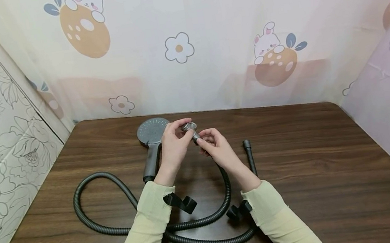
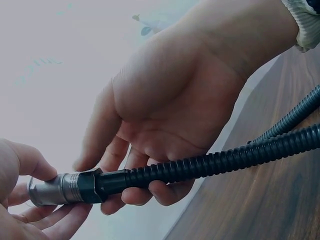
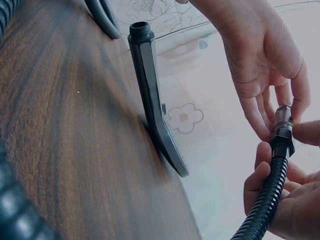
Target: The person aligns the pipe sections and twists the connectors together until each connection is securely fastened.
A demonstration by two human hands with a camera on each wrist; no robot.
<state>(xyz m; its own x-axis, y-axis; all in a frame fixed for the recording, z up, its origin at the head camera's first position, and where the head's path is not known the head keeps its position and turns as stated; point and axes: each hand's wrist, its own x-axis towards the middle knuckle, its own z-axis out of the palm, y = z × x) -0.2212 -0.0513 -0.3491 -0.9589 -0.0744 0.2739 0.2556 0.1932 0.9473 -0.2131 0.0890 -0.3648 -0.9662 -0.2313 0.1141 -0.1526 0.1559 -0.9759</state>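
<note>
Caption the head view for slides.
Left grip on a silver metal fitting, right grip on one end of a ribbed black hose.

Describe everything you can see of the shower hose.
The shower hose is long, dark grey to black, closely ribbed and plastic-looking. It loops over the wood-look table, partly hidden by the sleeves. One end, with a dark collar, is free on the right. The other is raised: the right hand holds it around its dark, angular nut, which meets a silver, metal-looking fitting pinched by the left hand.
</note>
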